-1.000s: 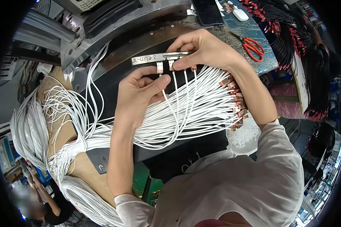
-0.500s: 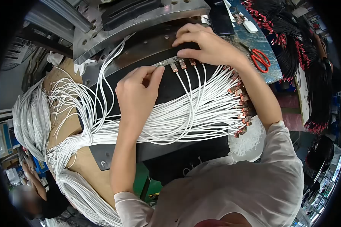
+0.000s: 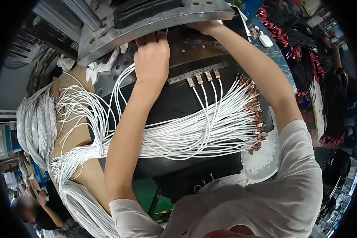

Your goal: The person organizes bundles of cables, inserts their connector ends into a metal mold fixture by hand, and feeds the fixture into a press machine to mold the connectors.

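My left hand (image 3: 152,55) reaches up to the front edge of the metal machine plate (image 3: 162,20), its fingertips partly behind it, near white cables running under the plate. What its fingers hold is hidden. Only the wrist side of my right hand (image 3: 207,27) shows; its fingers are out of sight beneath the plate. A marked metal bar (image 3: 178,78) lies on the black surface, with several metal-ended connectors (image 3: 199,79) along it and white cables trailing from them. Below, a large bundle of white cables (image 3: 178,137) ends in connectors at the right.
Coiled white cables (image 3: 36,127) hang at the left. Black cables with red ends (image 3: 333,99) hang at the right. A white case (image 3: 265,41) lies on the blue table (image 3: 279,59). Clear scraps fill a tray (image 3: 260,156). Another person (image 3: 47,210) is at lower left.
Both hands have left the marked bar and moved up to the machine plate. The bar with its connectors now rests on the black surface. The red-handled cutters are no longer visible.
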`<state>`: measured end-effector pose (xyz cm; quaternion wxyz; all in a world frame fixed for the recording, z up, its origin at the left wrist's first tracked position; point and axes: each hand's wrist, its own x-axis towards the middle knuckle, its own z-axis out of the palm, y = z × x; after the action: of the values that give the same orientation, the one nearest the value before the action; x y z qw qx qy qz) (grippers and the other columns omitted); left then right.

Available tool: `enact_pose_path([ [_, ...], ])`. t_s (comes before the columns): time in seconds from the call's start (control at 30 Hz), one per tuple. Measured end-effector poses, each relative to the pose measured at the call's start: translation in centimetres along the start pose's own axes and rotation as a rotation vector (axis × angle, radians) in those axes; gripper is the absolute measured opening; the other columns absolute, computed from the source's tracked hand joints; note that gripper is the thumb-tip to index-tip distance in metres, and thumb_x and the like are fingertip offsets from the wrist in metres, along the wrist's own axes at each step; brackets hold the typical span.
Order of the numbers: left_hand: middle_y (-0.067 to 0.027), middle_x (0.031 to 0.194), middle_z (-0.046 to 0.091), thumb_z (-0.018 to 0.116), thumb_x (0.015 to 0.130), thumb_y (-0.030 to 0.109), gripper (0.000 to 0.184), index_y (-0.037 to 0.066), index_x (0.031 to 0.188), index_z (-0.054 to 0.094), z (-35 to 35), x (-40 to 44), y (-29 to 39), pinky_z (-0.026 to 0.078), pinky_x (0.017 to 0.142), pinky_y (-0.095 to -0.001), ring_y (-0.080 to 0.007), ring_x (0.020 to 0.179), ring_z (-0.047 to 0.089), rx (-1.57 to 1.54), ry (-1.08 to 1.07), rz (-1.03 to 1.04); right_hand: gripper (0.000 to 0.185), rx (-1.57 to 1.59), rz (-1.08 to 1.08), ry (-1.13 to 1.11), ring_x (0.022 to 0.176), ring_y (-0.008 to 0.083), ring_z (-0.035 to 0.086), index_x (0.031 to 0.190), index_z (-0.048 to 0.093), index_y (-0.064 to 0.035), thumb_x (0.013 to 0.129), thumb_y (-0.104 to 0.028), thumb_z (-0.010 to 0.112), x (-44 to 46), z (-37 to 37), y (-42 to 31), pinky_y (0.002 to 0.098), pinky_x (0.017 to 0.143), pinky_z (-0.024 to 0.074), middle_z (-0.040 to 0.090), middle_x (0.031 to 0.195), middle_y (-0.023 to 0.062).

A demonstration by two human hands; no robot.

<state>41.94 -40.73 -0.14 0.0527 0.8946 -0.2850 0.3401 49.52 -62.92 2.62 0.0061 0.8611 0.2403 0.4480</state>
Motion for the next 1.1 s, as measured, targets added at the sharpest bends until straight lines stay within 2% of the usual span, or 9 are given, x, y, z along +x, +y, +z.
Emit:
enact_pose_path([
  [0.23, -0.0173, 0.083, 0.068, 0.068, 0.093, 0.018, 0.018, 0.001, 0.088, 0.067, -0.9, 0.9, -0.4, 0.057, 0.074, -0.0464, -0.0380, 0.084, 0.070, -0.282, 0.058, -0.029, 0.024, 0.300, 0.198, -0.291, 0.100, 0.0365, 0.065, 0.112, 0.069, -0.0066, 0.094, -0.021, 0.067, 0.0, -1.6, -1.9, 0.0454, 0.087, 0.0515, 0.069, 0.106, 0.0182],
  [0.37, -0.0090, 0.070, 0.060, 0.075, 0.083, 0.005, 0.015, 0.004, 0.075, 0.063, -9.4, -2.7, 1.8, 0.044, 0.061, -0.0391, -0.0294, 0.065, 0.056, -0.524, 0.024, 0.059, 0.021, 0.421, 0.300, -0.180, 0.098, 0.0371, 0.064, 0.108, 0.069, -0.0032, 0.091, -0.016, 0.069, -4.1, -5.2, -2.3, 0.0462, 0.086, 0.0496, 0.069, 0.100, 0.0171],
  [0.47, -0.0031, 0.075, 0.055, 0.080, 0.073, 0.005, 0.016, 0.006, 0.080, 0.066, -14.0, -7.4, 3.6, 0.038, 0.060, -0.0361, -0.0218, 0.066, 0.050, -0.530, 0.082, 0.146, 0.022, 0.329, 0.291, -0.533, 0.103, 0.0363, 0.066, 0.110, 0.072, -0.0054, 0.091, -0.016, 0.069, -7.2, -9.5, -2.5, 0.0448, 0.087, 0.0524, 0.070, 0.114, 0.0165],
  [0.67, -0.0063, 0.083, 0.064, 0.080, 0.071, 0.001, 0.020, 0.006, 0.085, 0.067, -14.7, -8.1, 5.4, 0.045, 0.066, -0.0368, -0.0253, 0.076, 0.061, -0.520, 0.092, 0.153, 0.014, 0.821, 0.371, -0.555, 0.093, 0.0366, 0.065, 0.099, 0.069, -0.0005, 0.087, -0.008, 0.071, -4.0, -9.5, -6.1, 0.0453, 0.085, 0.0502, 0.068, 0.091, 0.0158],
  [0.77, -0.0069, 0.089, 0.064, 0.079, 0.074, 0.003, 0.020, 0.005, 0.090, 0.068, -15.9, -8.0, 3.6, 0.048, 0.070, -0.0375, -0.0257, 0.077, 0.062, -0.485, 0.103, 0.213, 0.009, 0.665, 0.117, -0.292, 0.085, 0.0351, 0.065, 0.094, 0.065, 0.0017, 0.090, -0.006, 0.067, -4.2, -11.2, -6.0, 0.0409, 0.077, 0.0510, 0.068, 0.090, 0.0168],
  [0.83, -0.0125, 0.095, 0.068, 0.070, 0.088, 0.002, 0.008, 0.002, 0.095, 0.067, -17.6, -11.4, -4.3, 0.052, 0.077, -0.0385, -0.0260, 0.083, 0.065, -0.399, 0.144, 0.016, 0.008, 1.024, 0.269, -0.787, 0.078, 0.0158, 0.065, 0.093, 0.068, 0.0008, 0.092, -0.007, 0.070, -3.7, -18.3, -2.5, 0.0304, 0.067, 0.0496, 0.068, 0.085, 0.0072],
  [0.9, -0.0216, 0.108, 0.068, 0.051, 0.107, 0.011, 0.024, -0.003, 0.117, 0.068, -17.5, -13.1, -13.1, 0.050, 0.090, -0.0396, -0.0294, 0.101, 0.066, -0.487, 0.133, -0.756, 0.021, 1.467, 0.474, -1.153, 0.072, 0.0100, 0.064, 0.096, 0.073, 0.0021, 0.092, -0.017, 0.078, -7.0, -20.2, 2.4, 0.0263, 0.062, 0.0489, 0.071, 0.087, 0.0040],
  [1.03, -0.0225, 0.127, 0.063, 0.059, 0.103, 0.012, 0.032, -0.003, 0.131, 0.060, -16.9, -12.1, -12.5, 0.044, 0.104, -0.0465, -0.0358, 0.120, 0.059, 0.188, 0.126, -0.304, 0.028, 0.557, 0.160, -0.804, 0.101, 0.0291, 0.065, 0.110, 0.072, -0.0026, 0.088, -0.020, 0.077, -9.1, -17.3, -0.1, 0.0399, 0.087, 0.0511, 0.067, 0.105, 0.0133],
  [1.1, -0.0226, 0.129, 0.060, 0.066, 0.097, 0.015, 0.035, -0.001, 0.128, 0.060, -16.0, -8.0, 0.8, 0.043, 0.105, -0.0470, -0.0391, 0.122, 0.057, -0.427, -0.077, -0.270, 0.025, 0.541, 0.093, -0.758, 0.109, 0.0353, 0.060, 0.111, 0.065, -0.0009, 0.090, -0.013, 0.072, -9.7, -15.1, -2.1, 0.0446, 0.091, 0.0482, 0.063, 0.111, 0.0155],
])
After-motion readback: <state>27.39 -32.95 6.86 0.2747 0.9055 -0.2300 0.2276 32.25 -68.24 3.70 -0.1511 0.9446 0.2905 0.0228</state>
